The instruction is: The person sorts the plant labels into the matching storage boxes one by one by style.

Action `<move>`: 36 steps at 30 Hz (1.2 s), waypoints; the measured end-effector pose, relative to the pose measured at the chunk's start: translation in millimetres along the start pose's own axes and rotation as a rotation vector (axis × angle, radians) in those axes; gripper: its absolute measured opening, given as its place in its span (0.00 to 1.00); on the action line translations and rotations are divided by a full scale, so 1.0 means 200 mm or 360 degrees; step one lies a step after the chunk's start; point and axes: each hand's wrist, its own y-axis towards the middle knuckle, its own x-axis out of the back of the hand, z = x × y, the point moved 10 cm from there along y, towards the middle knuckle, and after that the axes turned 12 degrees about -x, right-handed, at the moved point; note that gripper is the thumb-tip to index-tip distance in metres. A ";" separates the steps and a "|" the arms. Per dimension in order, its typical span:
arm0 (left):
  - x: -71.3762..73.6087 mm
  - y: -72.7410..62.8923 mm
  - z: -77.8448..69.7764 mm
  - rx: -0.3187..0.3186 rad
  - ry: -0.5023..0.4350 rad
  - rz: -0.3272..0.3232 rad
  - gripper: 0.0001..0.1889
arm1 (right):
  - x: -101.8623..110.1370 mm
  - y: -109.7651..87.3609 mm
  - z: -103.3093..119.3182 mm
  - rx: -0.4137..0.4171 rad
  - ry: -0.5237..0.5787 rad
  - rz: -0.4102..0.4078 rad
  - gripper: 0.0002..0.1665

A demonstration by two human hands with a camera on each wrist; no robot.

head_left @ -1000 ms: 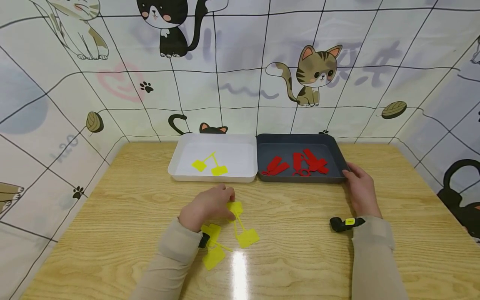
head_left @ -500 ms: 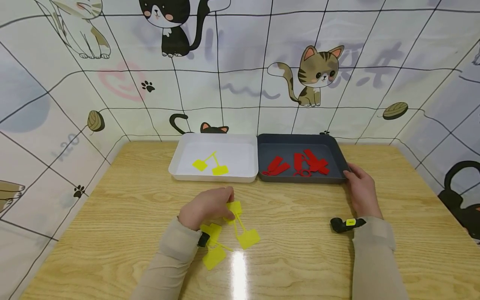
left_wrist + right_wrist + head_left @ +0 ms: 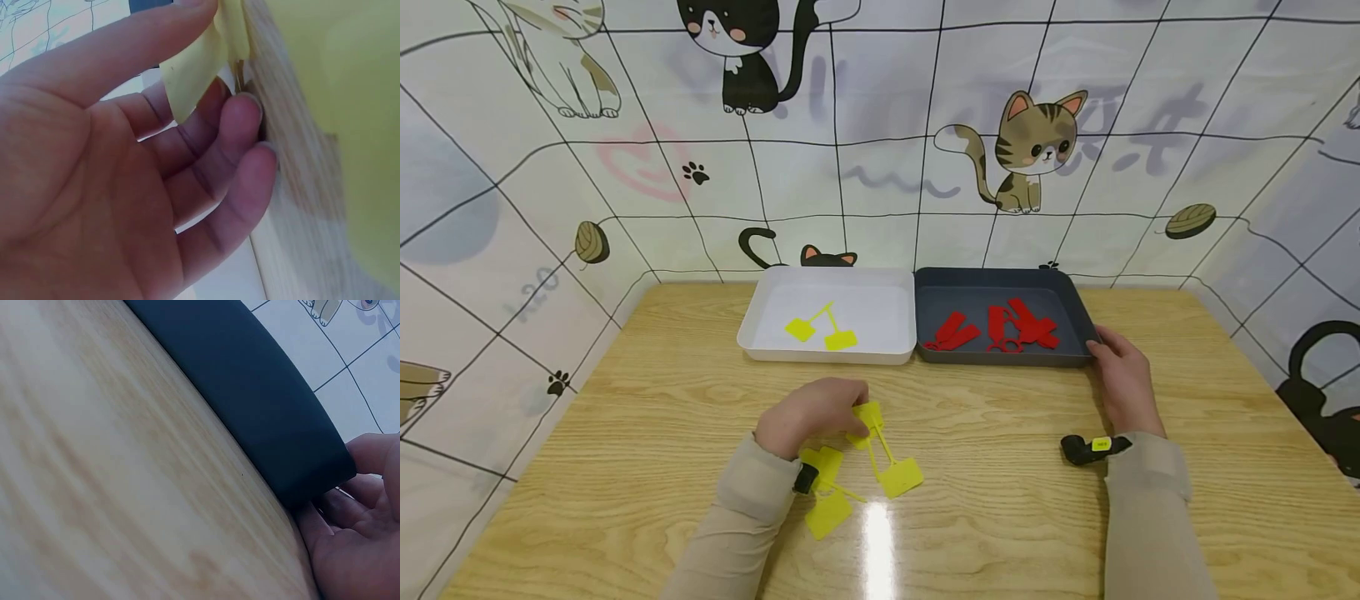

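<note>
My left hand (image 3: 812, 412) is low over the table and pinches a yellow cable-tie tag (image 3: 869, 414) between thumb and fingers. From it, thin straps run to another yellow tag (image 3: 901, 477) on the wood. In the left wrist view the pinched tag (image 3: 195, 78) shows a bent flap under the thumb, with the other fingers curled near the tabletop. More yellow tags (image 3: 829, 514) lie beside that wrist, partly covered by it. My right hand (image 3: 1123, 379) grips the near right corner of a dark grey tray (image 3: 1000, 358), its thumb on the rim and fingers low against the corner.
Left of the grey tray, touching it, stands a white tray (image 3: 827, 356) holding two yellow tags (image 3: 840, 340). Several red tags with rings (image 3: 996, 323) lie in the grey tray. Behind both trays rises a cat-print cloth (image 3: 880, 167). Both stand on a wooden table (image 3: 985, 500).
The left hand has shifted very slightly toward me, and the strapped yellow tag on the wood has slid a little to the right. The right hand and both trays have stayed still.
</note>
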 end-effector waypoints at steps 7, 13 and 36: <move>0.00 0.00 0.00 0.0009 -0.0010 0.0017 0.11 | 0.00 0.01 0.00 -0.0009 0.0021 0.0009 0.31; 0.01 -0.01 0.00 -0.0056 -0.0032 0.0056 0.12 | 0.00 0.01 0.00 0.0000 0.0013 -0.0006 0.31; 0.11 -0.06 -0.04 -0.0316 -0.0403 -0.0033 0.12 | 0.00 0.00 0.00 0.0000 -0.0034 -0.0007 0.31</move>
